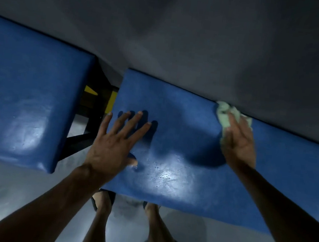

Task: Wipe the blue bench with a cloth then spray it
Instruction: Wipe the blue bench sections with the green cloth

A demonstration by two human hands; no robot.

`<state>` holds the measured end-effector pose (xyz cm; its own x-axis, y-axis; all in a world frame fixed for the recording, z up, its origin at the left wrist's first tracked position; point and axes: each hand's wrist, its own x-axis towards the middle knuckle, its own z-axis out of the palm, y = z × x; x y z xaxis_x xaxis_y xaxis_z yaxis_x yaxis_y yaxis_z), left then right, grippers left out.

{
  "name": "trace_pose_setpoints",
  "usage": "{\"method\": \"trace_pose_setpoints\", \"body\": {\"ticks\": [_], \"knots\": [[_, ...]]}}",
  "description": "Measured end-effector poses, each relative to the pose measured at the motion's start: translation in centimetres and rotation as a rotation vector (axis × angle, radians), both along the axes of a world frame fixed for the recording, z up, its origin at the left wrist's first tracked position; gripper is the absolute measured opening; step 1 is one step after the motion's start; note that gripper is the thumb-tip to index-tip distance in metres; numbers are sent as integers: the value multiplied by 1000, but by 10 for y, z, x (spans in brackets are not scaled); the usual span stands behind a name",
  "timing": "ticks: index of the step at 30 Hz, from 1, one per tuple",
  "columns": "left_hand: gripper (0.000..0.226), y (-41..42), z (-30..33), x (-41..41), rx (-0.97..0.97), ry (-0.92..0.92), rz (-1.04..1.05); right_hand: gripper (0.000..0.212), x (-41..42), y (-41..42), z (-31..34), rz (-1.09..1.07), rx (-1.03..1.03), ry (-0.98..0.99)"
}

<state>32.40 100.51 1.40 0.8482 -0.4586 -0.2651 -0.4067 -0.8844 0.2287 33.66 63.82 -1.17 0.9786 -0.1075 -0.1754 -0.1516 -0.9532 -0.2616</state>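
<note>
Standing at the blue bench (179,163), the person lays the left hand (115,143) flat on its near-left part, fingers spread straight. The pad's long axis runs left to right along the grey wall (184,34). Farther back, the right hand (238,141) presses one pale cloth (224,112) against the far edge. A second blue pad (24,95) sits left.
</note>
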Motion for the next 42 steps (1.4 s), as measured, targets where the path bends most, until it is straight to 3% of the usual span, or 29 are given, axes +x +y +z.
{"method": "trace_pose_setpoints", "body": {"ticks": [2, 4, 8, 11, 14, 17, 20, 26, 32, 39, 42], "knots": [[107, 17, 1, 5, -47, -26, 45, 57, -3, 20, 2, -152, -1, -9], [100, 33, 0, 10, -75, -12, 96, 54, 7, 67, 2, -156, -25, -74], [91, 52, -7, 10, -116, 29, 119, 47, 60, 191, -14, 294, 32, -186], [80, 61, -13, 7, -155, 73, 144, 44, 95, 248, -18, 456, 62, -171], [75, 71, -16, 4, -203, 126, 162, 47, 92, 213, -15, 497, 57, -95], [76, 77, -18, 4, -259, 184, 159, 48, 60, 153, 1, 304, 14, -23], [77, 79, -23, 6, -284, 253, 168, 49, 48, 154, 7, 131, 12, -4], [81, 81, -28, 3, -340, 337, 187, 44, 94, 240, -11, 243, -4, -176], [82, 78, -25, -1, -354, 354, 207, 44, 71, 201, -15, 417, -7, -149], [79, 80, -27, 1, -407, 362, 228, 45, 24, 196, -12, 83, 22, -181], [75, 80, -30, -5, -469, 339, 260, 43, 55, 228, -16, 326, 50, -206]]}}
